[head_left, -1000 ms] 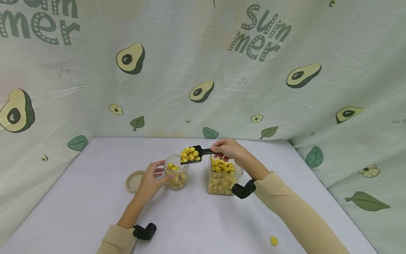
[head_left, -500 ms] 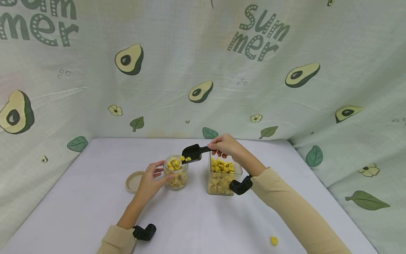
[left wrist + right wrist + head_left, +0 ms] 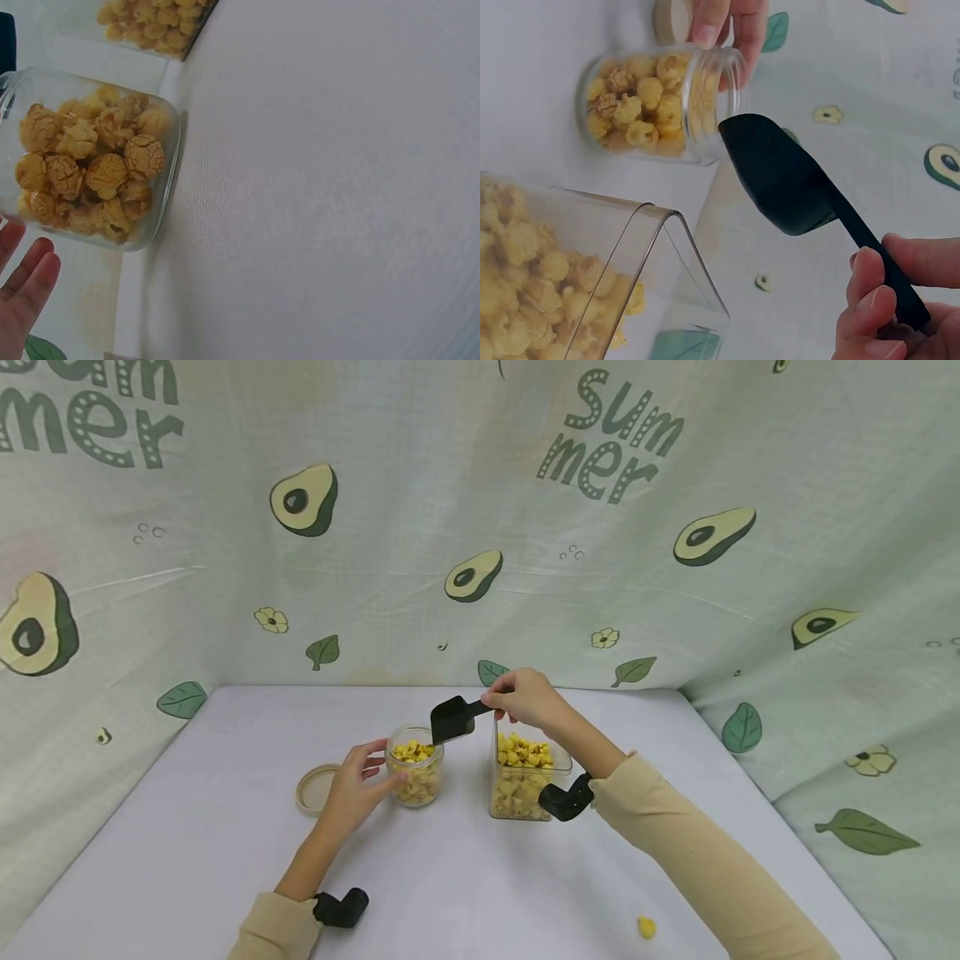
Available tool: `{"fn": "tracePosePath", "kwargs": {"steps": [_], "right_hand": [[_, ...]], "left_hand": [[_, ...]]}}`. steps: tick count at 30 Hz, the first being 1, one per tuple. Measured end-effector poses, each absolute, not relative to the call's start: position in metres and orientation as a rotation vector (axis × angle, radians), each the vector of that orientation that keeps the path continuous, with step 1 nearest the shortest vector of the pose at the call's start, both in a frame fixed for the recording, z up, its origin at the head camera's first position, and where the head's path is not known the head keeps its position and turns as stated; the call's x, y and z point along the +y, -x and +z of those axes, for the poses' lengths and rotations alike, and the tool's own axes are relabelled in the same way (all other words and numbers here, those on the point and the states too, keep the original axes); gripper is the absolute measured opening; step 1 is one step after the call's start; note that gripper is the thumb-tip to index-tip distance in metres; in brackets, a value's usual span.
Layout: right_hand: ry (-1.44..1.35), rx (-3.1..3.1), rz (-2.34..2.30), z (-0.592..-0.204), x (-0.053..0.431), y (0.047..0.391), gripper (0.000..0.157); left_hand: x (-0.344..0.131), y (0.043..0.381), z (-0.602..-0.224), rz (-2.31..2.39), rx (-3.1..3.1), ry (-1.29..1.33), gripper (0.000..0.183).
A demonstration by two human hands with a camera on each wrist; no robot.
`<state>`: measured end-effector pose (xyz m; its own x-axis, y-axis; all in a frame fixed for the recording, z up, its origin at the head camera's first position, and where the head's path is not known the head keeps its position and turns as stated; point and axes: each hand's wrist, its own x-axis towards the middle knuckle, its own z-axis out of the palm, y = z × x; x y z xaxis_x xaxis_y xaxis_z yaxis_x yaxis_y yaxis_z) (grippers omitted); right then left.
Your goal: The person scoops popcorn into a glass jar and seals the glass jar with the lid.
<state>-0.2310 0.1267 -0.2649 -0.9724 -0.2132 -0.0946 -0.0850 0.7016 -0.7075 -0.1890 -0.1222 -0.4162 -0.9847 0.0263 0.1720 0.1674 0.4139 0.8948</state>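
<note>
A clear glass jar (image 3: 439, 770) with yellow popcorn (image 3: 412, 752) inside stands upright on the white table. My left hand (image 3: 358, 789) holds the jar from the left, thumb in front and fingers behind. Above the jar's right rim is a black scoop (image 3: 452, 721), its blade tipped down to the left with no popcorn visible on it. My right hand (image 3: 527, 697) pinches the scoop's handle between thumb and fingers. Below that hand, a square clear container (image 3: 561, 769) is well filled with popcorn. In the right wrist view the scoop's tip (image 3: 733, 127) is at the jar's mouth.
A round pale lid (image 3: 313, 791) lies left of the jar, partly behind the left hand. One loose yellow piece (image 3: 647, 927) sits near the front right. A printed cloth (image 3: 390, 635) hangs behind and beside the table.
The scoop has tipped over the jar and its popcorn has dropped in, so the jar's level is higher. My right hand has risen slightly and moved left. The left hand keeps its hold.
</note>
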Motion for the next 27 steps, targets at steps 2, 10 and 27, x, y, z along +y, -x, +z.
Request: {"fn": "tracePosePath", "kwargs": {"steps": [2, 10, 27], "right_hand": [[0.239, 2.729, -1.145, -0.264, 0.128, 0.230, 0.017], [0.141, 2.539, -1.359, -0.261, 0.152, 0.225, 0.019], [0.068, 2.350, -1.585, -0.262, 0.226, 0.210, 0.022]], "left_hand": [[-0.122, 0.189, -0.416, -1.624, -2.533, 0.171, 0.065], [-0.121, 0.191, -0.417, -1.623, -2.548, 0.164, 0.067], [-0.122, 0.190, -0.417, -1.590, -2.541, 0.193, 0.067]]}}
